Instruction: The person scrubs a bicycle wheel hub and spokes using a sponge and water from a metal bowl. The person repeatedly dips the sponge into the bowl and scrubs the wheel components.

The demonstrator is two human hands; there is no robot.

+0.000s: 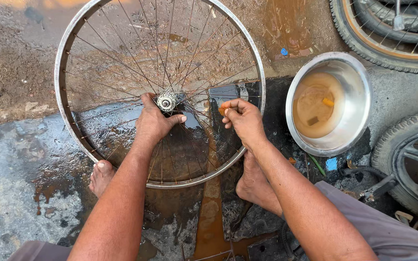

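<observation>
**Clerk:** Head view, item one: bare wheel rim (63, 72), spoked, no tyre, lying flat on the wet ground (10, 159), propped near the person's feet. Hub (166, 102) at centre.

**Checker:** Handling?

**Clerk:** Judged light and stiff at the rim; the spokes (122, 63) look thin and easily bent. Best held at the hub or the rim edge. Wet, so likely slippery.

**Checker:** Hands?

**Clerk:** Left hand (153, 123) rests on the spokes just below the hub, fingers spread, grip loose, thumb beside the axle. Right hand (242, 118) sits over the spokes right of the hub, fingertips pinched shut on a small orange piece (222, 110); what it is, I cannot tell.

**Checker:** Surroundings?

**Clerk:** Steel bowl (359, 92) of murky water to the right, well apart from the rim, with small orange bits inside. Tyred wheels at top right (364, 48) and right edge (388, 150).
</observation>
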